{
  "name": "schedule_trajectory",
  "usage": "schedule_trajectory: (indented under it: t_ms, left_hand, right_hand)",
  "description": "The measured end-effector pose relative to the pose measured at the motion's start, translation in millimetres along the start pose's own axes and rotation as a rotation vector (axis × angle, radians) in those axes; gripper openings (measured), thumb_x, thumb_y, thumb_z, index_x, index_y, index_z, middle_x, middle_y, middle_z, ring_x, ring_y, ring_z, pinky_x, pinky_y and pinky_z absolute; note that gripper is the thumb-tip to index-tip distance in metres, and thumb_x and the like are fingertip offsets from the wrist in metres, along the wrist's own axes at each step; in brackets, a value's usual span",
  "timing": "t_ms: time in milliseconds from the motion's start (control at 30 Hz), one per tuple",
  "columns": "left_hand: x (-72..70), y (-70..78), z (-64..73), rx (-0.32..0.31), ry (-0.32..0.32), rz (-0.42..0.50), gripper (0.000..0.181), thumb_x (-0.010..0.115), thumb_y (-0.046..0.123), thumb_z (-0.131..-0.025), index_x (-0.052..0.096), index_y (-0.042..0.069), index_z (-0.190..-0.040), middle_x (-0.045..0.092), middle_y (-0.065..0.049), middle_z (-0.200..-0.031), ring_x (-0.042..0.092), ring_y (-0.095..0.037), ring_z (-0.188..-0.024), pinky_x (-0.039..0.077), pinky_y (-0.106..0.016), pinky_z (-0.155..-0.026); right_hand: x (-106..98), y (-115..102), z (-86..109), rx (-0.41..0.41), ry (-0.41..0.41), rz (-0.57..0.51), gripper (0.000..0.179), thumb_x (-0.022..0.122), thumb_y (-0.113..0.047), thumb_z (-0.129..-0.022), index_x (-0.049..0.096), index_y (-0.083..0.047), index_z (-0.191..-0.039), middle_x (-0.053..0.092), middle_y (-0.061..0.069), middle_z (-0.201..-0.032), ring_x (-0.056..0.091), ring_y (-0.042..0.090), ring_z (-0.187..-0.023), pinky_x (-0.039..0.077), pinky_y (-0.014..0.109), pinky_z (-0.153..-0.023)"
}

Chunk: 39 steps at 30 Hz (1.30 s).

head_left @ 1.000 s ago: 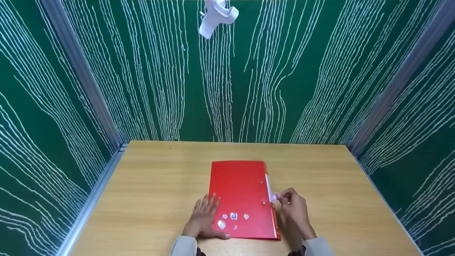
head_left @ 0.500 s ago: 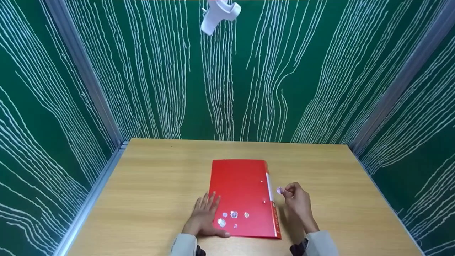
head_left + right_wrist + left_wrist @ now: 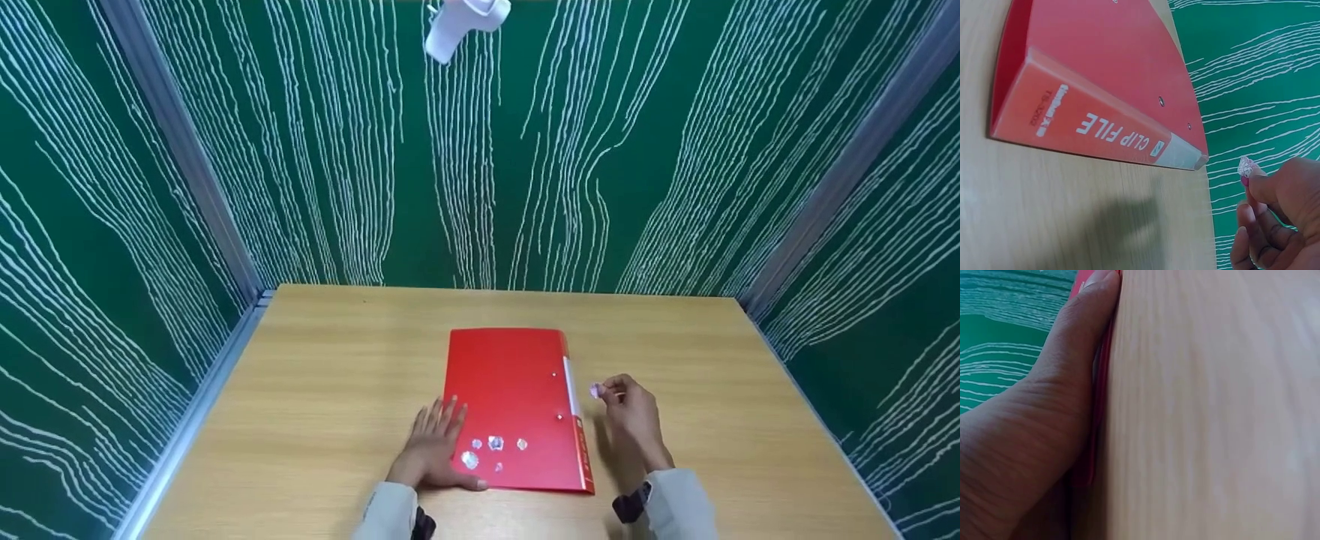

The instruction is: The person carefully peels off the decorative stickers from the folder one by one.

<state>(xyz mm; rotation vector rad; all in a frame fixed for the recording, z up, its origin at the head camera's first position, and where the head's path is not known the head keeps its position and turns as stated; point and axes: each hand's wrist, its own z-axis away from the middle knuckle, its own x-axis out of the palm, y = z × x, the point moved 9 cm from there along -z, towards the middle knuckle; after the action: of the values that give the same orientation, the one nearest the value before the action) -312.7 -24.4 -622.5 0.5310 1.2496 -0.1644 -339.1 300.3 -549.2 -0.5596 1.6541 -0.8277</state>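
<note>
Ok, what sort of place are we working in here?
Probably a purpose-built work booth: a light-brown wood-grain tabletop, green walls with wavy white lines on its far, left and right sides, and straight grey metal corner posts.

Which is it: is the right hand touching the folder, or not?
Apart: the head view shows a strip of table between the right hand and the folder.
</note>
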Motion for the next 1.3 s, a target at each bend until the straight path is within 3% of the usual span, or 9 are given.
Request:
schedule_trajectory:
  t_ms: [200, 767, 1000, 1300]
  left_hand:
    - [-2.2, -0.5, -2.3, 0.005, 0.001, -0.008, 0.130, 0.060, 0.086, -0.068, 0.003, 0.015, -0.161, 0.000, -0.009, -0.170, 0.001, -0.037, -0.156, 0.006, -0.057, -0.126]
    - [-5.8, -0.2, -1.1, 0.004, 0.013, 0.025, 0.131, 0.064, 0.084, -0.067, 0.005, 0.015, -0.161, 0.000, -0.009, -0.170, 0.001, -0.038, -0.156, 0.004, -0.057, -0.125]
    - [1.1, -2.5, -0.4, -0.019, -0.012, 0.071, 0.131, 0.065, 0.083, -0.066, 0.004, 0.017, -0.161, 0.000, -0.007, -0.170, 0.001, -0.036, -0.156, 0.003, -0.056, -0.126]
    - [-0.7, -1.1, 0.1, -0.011, 0.001, 0.083, 0.130, 0.065, 0.083, -0.066, 0.004, 0.018, -0.161, 0.001, -0.007, -0.170, 0.002, -0.036, -0.156, 0.004, -0.057, -0.126]
  right_hand:
    - [1, 1, -5.8, -0.014, 0.022, 0.017, 0.013, 0.065, -0.016, -0.096, 0.066, -0.004, -0.095, 0.071, 0.014, -0.093, 0.065, 0.024, -0.085, 0.049, 0.027, -0.069]
    - [15, 19, -14.3, 0.097, -0.014, 0.103, 0.022, 0.066, -0.030, -0.095, 0.066, -0.009, -0.100, 0.072, 0.010, -0.100, 0.067, 0.024, -0.085, 0.048, 0.033, -0.067]
    - [19, 27, -14.1, 0.128, -0.013, 0.117, 0.024, 0.076, -0.031, -0.087, 0.066, -0.011, -0.097, 0.072, 0.006, -0.095, 0.066, 0.021, -0.082, 0.045, 0.032, -0.065]
    - [22, 31, -18.8, 0.142, -0.034, 0.156, 0.021, 0.067, -0.031, -0.093, 0.065, -0.011, -0.097, 0.071, 0.005, -0.095, 0.065, 0.022, -0.084, 0.043, 0.032, -0.066]
